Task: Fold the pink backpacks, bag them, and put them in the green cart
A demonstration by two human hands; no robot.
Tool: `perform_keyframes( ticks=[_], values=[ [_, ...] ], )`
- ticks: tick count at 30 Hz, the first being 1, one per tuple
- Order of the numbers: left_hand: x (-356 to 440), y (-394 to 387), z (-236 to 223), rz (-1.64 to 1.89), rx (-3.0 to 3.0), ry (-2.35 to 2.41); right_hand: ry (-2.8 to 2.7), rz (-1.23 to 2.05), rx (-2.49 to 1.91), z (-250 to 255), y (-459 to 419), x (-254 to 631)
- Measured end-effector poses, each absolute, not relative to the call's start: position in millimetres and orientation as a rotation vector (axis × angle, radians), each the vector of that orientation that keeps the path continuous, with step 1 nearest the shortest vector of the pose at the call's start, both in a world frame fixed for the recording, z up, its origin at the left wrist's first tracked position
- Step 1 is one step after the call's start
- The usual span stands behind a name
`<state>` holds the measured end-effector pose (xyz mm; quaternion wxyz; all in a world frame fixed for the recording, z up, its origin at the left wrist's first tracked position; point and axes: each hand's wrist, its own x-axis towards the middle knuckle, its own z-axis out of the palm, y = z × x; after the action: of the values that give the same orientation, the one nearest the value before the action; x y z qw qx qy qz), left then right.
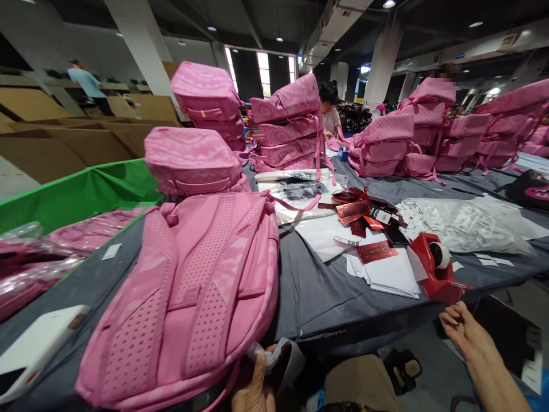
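A pink backpack (201,257) lies on the grey-covered table with its padded, perforated straps facing up. At its lower right corner, by the table's front edge, my left hand (253,389) is closed on crumpled clear plastic (268,356), thumb on top. My right hand (457,326) hangs just in front of the red tape dispenser (441,277), close to its cutting end, with the fingers curled together. Whether a piece of tape is between those fingers is too small to tell. Left of the dispenser lie white papers (388,274) and a heap of red and black hang tags (364,212).
Stacked pink backpacks (287,126) stand behind, with more (381,143) to the right. A plastic bag of small white packets (463,220) lies right. On the left are a white device (43,349), a green-lined bin (86,186) and cardboard boxes (72,149). Other people work farther back.
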<state>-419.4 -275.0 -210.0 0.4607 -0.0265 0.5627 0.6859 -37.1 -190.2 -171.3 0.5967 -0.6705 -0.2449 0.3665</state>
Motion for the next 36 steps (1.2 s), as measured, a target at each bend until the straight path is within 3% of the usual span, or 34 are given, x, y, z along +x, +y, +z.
perform_keyframes(
  ticks=[4, 7, 11, 14, 19, 36],
  values=[
    [-415, -281, -201, 1.683, -0.022, 1.403, -0.735, 1.458, -1.361, -176, -188, -142],
    [-415, -284, -202, 1.676, 0.06, 1.399, -1.286, 1.832, -1.154, -163, -189, -222],
    [-419, -279, -202, 1.794, 0.142, 1.357, -2.108, 1.551, -0.79, -154, -175, -296],
    [-419, -276, -197, 1.879, 0.195, 1.286, -2.339, 1.241, -0.602, -163, -164, -325],
    [-421, -278, -198, 1.905, 0.281, 1.16, -2.435, 0.85, -0.532, -175, -165, -335],
    [-426, -279, -206, 1.842, 0.339, 1.133, -2.503, 0.48, -0.38, -162, -168, -338]
  ],
)
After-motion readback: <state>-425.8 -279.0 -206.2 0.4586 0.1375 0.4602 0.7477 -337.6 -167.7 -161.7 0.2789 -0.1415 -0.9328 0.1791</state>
